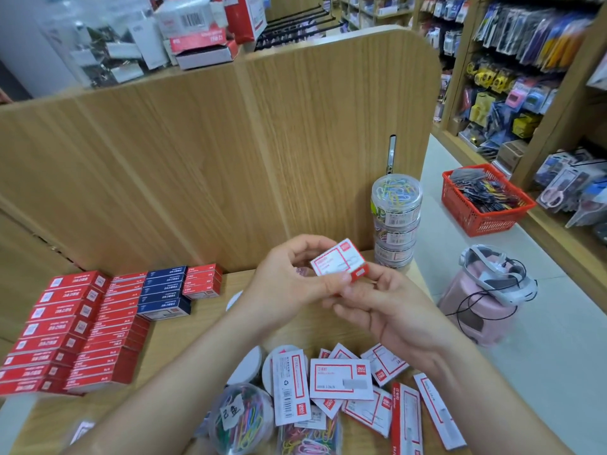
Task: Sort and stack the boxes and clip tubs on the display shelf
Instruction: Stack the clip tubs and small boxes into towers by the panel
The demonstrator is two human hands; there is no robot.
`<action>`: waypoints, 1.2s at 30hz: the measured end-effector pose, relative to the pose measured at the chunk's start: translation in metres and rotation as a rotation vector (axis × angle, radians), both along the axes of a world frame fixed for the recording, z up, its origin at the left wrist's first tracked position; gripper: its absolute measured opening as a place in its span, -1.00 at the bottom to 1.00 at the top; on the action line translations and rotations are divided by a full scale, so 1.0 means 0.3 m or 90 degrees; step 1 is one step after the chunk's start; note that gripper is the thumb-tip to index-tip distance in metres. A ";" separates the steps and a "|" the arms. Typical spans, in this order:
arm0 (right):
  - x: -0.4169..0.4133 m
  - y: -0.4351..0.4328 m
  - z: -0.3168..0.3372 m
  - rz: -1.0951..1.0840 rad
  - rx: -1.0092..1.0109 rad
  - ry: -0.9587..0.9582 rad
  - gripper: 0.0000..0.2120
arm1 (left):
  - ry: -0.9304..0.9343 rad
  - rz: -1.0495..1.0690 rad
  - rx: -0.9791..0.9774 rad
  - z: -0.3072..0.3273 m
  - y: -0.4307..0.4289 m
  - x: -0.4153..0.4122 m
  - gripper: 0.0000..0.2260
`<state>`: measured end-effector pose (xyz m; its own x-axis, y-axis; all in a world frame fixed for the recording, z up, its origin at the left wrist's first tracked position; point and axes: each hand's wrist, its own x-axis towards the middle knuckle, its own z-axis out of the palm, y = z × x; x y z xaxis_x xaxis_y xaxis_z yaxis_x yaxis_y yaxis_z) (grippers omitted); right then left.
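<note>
Landmark: the stack of three clip tubs (395, 221), which I see standing upright at the right rear of the wooden shelf (203, 326). Just left of and in front of it, the left hand (289, 284) and the right hand (387, 310) together pinch one small red-and-white box (338, 261), held tilted above the shelf, fingers curled at its edges. Nearer me than the stack lies a loose heap of white-and-red boxes (341, 379), with a tipped tub of coloured clips (241, 418) at its left. Far left of the stack, red boxes (65, 330) and blue boxes (164, 290) sit in neat rows. A red basket (483, 198) stands to the stack's right.
</note>
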<state>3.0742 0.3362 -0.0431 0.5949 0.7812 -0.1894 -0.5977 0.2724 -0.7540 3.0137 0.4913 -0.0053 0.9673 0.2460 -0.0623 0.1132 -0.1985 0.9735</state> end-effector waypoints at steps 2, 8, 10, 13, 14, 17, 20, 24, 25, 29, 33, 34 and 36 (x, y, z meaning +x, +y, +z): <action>0.002 -0.005 -0.005 -0.008 -0.002 -0.003 -0.59 | -0.006 -0.058 0.054 0.001 0.000 -0.011 -0.56; 0.017 -0.015 -0.015 -0.059 -0.174 -0.126 -0.81 | -0.035 -0.009 0.188 -0.017 0.083 0.031 -0.60; 0.027 -0.024 -0.030 -0.113 -0.285 -0.210 -0.79 | -0.013 -0.012 0.199 -0.027 0.122 0.057 -0.62; 0.041 -0.029 -0.072 -0.167 -0.437 -0.386 -0.77 | 0.042 -0.071 0.204 -0.058 0.141 0.082 -0.67; 0.044 -0.027 -0.078 -0.170 -0.465 -0.435 -0.76 | 0.057 -0.093 0.208 -0.072 0.137 0.088 -0.68; 0.043 -0.014 -0.070 -0.141 -0.486 -0.533 -0.72 | 0.059 -0.126 0.287 -0.110 0.119 0.100 -0.70; 0.038 -0.004 -0.053 -0.118 -0.461 -0.546 -0.71 | 0.077 -0.121 0.318 -0.128 0.120 0.105 -0.65; 0.043 0.005 -0.070 -0.083 -0.446 -0.546 -0.75 | 0.106 -0.117 0.348 -0.147 0.117 0.114 -0.43; 0.044 0.008 -0.074 -0.077 -0.438 -0.541 -0.74 | 0.108 -0.108 0.353 -0.155 0.116 0.119 -0.42; 0.057 0.018 -0.096 -0.081 -0.423 -0.528 -0.72 | 0.113 -0.065 0.358 -0.174 0.102 0.135 -0.42; 0.061 0.012 -0.104 -0.077 -0.421 -0.528 -0.68 | 0.122 -0.034 0.380 -0.178 0.066 0.122 -0.37; 0.061 0.008 -0.106 -0.075 -0.420 -0.521 -0.67 | 0.117 -0.029 0.386 -0.178 0.053 0.116 -0.39; 0.059 0.001 -0.106 -0.067 -0.416 -0.518 -0.66 | 0.093 -0.012 0.414 -0.180 0.031 0.110 -0.46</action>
